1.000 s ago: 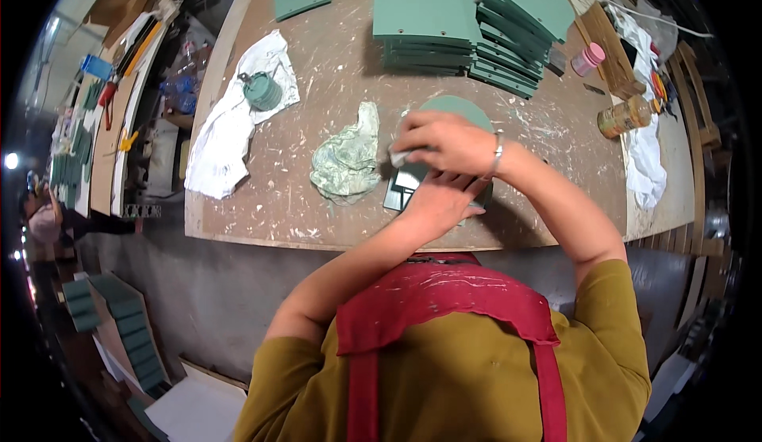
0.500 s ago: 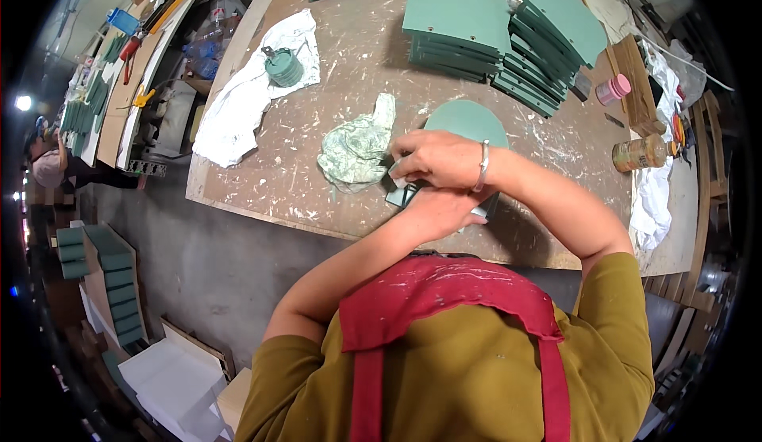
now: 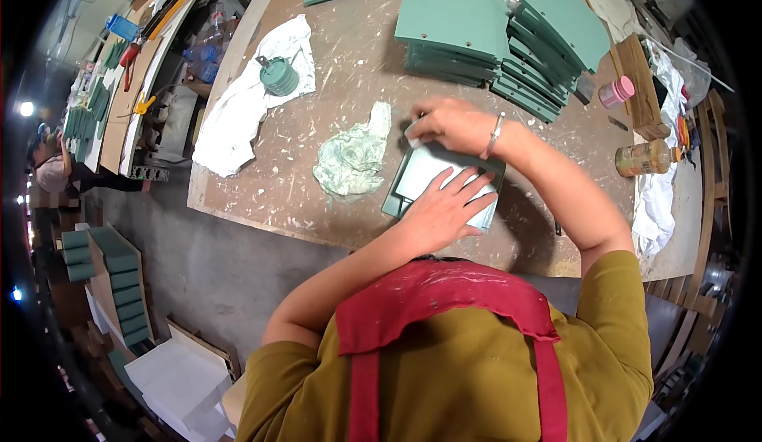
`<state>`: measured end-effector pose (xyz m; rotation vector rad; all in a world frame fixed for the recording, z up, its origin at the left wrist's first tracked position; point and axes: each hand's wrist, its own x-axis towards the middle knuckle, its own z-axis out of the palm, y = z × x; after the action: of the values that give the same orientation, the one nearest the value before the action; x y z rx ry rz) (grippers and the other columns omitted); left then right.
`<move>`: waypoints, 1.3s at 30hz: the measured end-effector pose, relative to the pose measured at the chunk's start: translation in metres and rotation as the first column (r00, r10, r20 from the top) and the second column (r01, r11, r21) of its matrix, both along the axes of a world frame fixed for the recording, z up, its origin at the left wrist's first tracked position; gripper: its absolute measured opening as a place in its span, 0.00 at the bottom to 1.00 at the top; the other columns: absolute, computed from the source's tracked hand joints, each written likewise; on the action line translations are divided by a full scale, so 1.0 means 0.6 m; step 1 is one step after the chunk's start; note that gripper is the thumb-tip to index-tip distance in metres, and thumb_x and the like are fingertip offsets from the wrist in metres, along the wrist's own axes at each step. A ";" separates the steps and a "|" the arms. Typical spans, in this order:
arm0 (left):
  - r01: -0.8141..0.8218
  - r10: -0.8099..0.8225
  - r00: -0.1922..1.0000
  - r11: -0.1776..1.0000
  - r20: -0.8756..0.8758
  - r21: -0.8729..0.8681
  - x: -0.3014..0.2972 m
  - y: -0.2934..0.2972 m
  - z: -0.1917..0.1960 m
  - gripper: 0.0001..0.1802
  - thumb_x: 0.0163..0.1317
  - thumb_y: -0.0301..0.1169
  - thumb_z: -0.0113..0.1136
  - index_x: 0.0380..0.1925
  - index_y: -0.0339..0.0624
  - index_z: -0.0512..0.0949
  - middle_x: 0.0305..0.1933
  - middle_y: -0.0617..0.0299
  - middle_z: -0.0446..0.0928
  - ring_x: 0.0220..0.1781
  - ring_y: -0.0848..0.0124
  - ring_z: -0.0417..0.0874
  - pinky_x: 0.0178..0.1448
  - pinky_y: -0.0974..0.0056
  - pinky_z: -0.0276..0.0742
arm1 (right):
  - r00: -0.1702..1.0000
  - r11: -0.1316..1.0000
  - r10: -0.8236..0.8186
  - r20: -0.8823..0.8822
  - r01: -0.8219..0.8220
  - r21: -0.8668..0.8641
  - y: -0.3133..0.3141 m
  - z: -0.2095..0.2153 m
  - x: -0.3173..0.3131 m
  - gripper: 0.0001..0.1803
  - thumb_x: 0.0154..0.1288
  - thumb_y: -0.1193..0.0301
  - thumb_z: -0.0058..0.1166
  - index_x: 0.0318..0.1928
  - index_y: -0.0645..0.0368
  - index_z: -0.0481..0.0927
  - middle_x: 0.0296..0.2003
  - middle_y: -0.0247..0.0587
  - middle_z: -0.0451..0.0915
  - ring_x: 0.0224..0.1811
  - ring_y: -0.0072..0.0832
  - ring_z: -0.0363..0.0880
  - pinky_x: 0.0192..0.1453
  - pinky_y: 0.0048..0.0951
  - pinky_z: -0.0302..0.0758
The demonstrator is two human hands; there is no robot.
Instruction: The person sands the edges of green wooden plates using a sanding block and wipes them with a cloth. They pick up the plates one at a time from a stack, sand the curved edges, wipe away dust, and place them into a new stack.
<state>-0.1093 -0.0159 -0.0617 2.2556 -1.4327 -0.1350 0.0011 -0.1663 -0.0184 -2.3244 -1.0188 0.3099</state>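
Observation:
On the worktable in front of me lies a green piece with a pale, bright inner face and a raised green rim. My left hand rests flat on that face, fingers spread. Beyond it, my right hand, a bracelet at its wrist, is closed at the far left corner of the piece. A small pale pad or folded cloth shows under its fingertips; its exact kind is unclear. Just left of the piece is a crumpled, green-stained cloth.
Stacks of green rounded panels stand at the back. At left, a green-coated pot sits on a white cloth. A pink-capped jar, a bottle of brownish liquid and a wooden block line the right side.
My right hand has moved away from me to the far left corner. My left hand has spread flat on the bright face. The green arched part seen beyond my hands before no longer shows.

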 end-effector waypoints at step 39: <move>0.010 -0.021 0.995 0.994 0.098 0.108 0.001 -0.002 0.003 0.38 0.62 0.52 0.61 0.70 0.52 0.66 0.79 0.57 0.56 0.79 0.56 0.56 0.76 0.43 0.54 | 0.722 0.735 -0.678 0.137 0.670 0.105 -0.086 -0.008 -0.047 0.11 0.65 0.72 0.59 0.47 0.59 0.86 0.42 0.46 0.79 0.46 0.45 0.80 0.52 0.39 0.76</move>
<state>-0.1088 -0.0173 -0.0601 2.3678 -1.5283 -0.1091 -0.0274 -0.2180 -0.0229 -2.5206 -0.1716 -0.2089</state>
